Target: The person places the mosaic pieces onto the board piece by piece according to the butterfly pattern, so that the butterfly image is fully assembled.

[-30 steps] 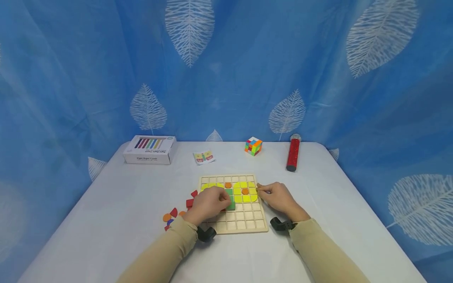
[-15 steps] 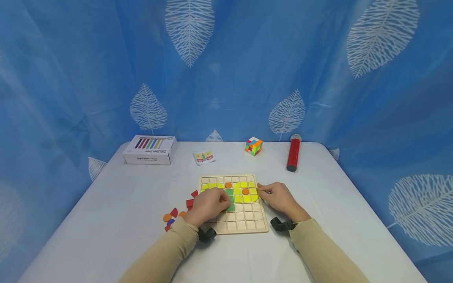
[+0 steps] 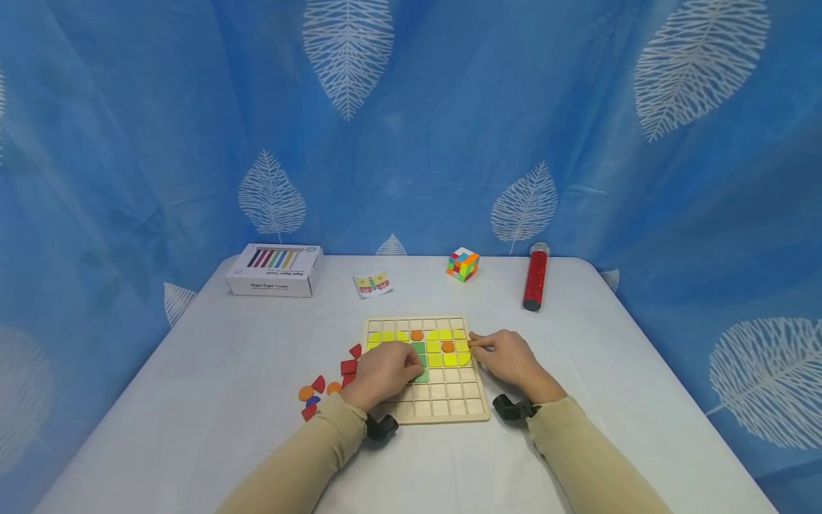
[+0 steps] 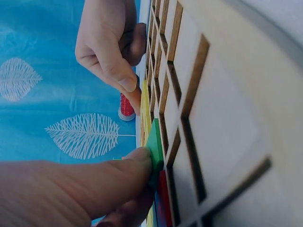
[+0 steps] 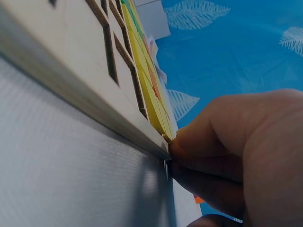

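Note:
In the head view my left hand [image 3: 385,369] is over the left half of a wooden grid board [image 3: 457,408]. Its thumb and finger pinch a green square tile [image 4: 155,142], which stands slightly tilted at the board's middle column in the left wrist view. A red tile [image 4: 164,198] lies right beside it. My right hand [image 3: 510,363] pinches the board's right edge, with thumb and fingers at the rim in the right wrist view. Yellow tiles [image 3: 434,360] and an orange disc [image 3: 447,347] fill cells on the upper right. The left hand hides part of the board.
Loose red tiles [image 3: 348,367], orange discs [image 3: 305,393] and a blue piece [image 3: 313,401] lie left of the board. Farther back are a white box [image 3: 272,285], a butterfly picture card [image 3: 372,284], a puzzle cube [image 3: 463,265] and a red glittery tube [image 3: 536,280].
The green tile at my left fingertips has gone down flatter into line with the green column. My right hand keeps its hold on the board's edge. The head view has shifted slightly.

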Tool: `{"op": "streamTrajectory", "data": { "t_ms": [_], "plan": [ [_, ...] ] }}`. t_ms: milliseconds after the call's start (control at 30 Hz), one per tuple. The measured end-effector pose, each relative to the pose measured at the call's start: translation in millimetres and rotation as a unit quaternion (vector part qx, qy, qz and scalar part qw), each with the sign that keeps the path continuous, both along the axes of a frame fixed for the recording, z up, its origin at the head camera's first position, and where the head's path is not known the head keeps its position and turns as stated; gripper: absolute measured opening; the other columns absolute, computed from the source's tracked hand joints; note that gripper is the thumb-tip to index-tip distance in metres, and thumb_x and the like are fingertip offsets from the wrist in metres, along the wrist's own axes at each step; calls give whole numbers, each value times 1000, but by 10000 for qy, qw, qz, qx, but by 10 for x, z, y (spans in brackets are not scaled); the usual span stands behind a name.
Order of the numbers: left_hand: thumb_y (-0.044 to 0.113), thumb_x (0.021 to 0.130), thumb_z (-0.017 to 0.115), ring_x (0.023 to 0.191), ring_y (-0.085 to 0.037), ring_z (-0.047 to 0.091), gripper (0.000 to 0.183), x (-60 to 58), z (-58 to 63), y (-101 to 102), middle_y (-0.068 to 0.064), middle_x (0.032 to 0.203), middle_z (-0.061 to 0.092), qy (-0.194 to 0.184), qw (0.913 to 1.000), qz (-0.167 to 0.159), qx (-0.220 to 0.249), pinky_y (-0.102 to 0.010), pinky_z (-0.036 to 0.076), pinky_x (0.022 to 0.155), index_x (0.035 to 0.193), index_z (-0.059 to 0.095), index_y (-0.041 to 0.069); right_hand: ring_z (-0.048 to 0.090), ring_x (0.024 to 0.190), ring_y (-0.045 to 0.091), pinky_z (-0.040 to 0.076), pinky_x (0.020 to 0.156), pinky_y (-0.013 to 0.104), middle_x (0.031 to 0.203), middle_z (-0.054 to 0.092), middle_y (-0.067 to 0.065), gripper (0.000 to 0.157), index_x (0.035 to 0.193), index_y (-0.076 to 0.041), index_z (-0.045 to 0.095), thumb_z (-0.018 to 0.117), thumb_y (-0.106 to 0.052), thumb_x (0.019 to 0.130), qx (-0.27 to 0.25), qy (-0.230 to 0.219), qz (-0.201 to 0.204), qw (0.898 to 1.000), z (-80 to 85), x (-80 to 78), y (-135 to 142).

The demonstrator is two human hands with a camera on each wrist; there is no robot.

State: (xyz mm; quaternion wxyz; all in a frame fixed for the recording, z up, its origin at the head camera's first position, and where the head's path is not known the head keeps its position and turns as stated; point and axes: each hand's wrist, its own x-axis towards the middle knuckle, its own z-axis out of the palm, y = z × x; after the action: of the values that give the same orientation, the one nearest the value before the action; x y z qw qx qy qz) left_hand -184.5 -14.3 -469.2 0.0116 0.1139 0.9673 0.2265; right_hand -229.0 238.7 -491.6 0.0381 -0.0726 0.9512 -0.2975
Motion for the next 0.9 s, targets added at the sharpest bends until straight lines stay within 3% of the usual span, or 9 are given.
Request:
{"op": "streamTrajectory", "data": {
  "t_ms": [167, 267, 400, 500, 667, 767, 900],
  "plan": [
    [32, 88, 82, 69, -8, 55, 7, 2, -21, -30, 16, 74, 64, 131, 9999, -48, 25, -26, 43, 58, 89, 80, 25, 60, 100, 19, 38, 71, 33, 138, 67, -3, 38, 129, -14, 72, 66, -33, 97, 27, -62, -50, 10000, -12, 9, -10],
    [31, 90, 80, 75, -9, 57, 8, -4, 42, -148, 13, 84, 68, 221, 9993, 87, 290, -27, 45, 63, 93, 80, 25, 61, 102, 18, 40, 74, 35, 138, 67, -4, 37, 128, -14, 72, 65, -33, 97, -19, -38, -11, 10000, -15, 23, -17],
    [31, 93, 76, 85, -16, 59, 12, -40, 239, -535, 6, 99, 72, 79, 9936, 832, 758, -35, 49, 75, 102, 78, 23, 65, 117, 23, 44, 83, 37, 137, 67, -4, 37, 127, -14, 73, 65, -33, 97, -127, 28, 52, 9999, -17, 35, -25],
    [33, 95, 74, 87, -21, 60, 20, -35, 291, -917, -1, 109, 71, -228, 9871, 1306, 898, -37, 52, 76, 110, 74, 20, 65, 121, 25, 44, 83, 36, 136, 68, -3, 36, 126, -13, 73, 65, -32, 96, -196, 49, 68, 9998, -10, 39, -29],
    [31, 92, 78, 86, -21, 60, 33, 31, 110, -1315, -6, 111, 67, -648, 9821, 1489, 952, -32, 55, 71, 120, 70, 16, 63, 106, 22, 40, 75, 35, 135, 68, -1, 36, 125, -12, 74, 65, -31, 96, -263, 45, 66, 9996, 30, 42, -16],
    [32, 89, 81, 85, -20, 60, 37, 48, -4, -1353, -6, 108, 68, -864, 9797, 1397, 1145, -29, 55, 70, 120, 71, 15, 64, 112, 24, 42, 77, 36, 136, 68, 0, 36, 126, -12, 73, 65, -31, 97, -275, 15, 73, 9996, 54, 38, -3],
    [35, 85, 84, 83, -19, 61, 38, 67, -70, -1309, -4, 105, 68, -958, 9793, 1291, 1229, -30, 55, 70, 116, 73, 16, 59, 133, 33, 48, 93, 43, 138, 66, 0, 37, 128, -11, 72, 65, -32, 98, -306, -57, 139, 9994, 61, 45, 4]
  ]
}}
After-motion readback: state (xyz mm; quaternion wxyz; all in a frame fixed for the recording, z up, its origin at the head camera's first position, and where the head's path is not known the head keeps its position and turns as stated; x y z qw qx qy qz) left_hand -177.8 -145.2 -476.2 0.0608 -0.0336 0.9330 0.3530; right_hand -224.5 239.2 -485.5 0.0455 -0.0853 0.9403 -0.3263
